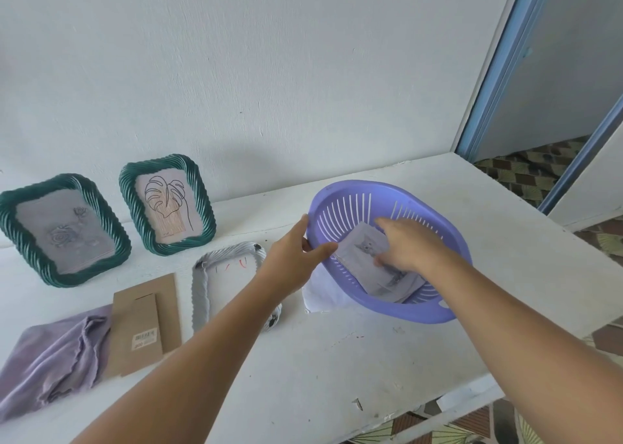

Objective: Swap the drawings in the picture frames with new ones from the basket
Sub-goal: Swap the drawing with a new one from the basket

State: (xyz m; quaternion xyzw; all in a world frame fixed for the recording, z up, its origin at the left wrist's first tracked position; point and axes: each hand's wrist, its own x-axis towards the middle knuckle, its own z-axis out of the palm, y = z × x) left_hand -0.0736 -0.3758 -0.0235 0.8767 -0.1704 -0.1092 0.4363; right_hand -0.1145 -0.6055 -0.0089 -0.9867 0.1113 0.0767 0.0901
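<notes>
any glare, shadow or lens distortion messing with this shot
Head view: soft, even daylight with no hard glare; a faint shadow falls on the wall behind the leaf-drawing frame; wide-angle bending tilts the door frame and stretches both forearms; the rose drawing looks washed out; the right hand in the basket is slightly soft.

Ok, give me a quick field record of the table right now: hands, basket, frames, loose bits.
left hand: gripping the rim of the purple basket
right hand: inside basket, on the paper drawings
basket: tilted, near side raised
upright green frames: rose drawing, leaf drawing
opened frame: lying face down, white, back off
cardboard backing: flat, left of opened frame
purple cloth: crumpled, front left
</notes>
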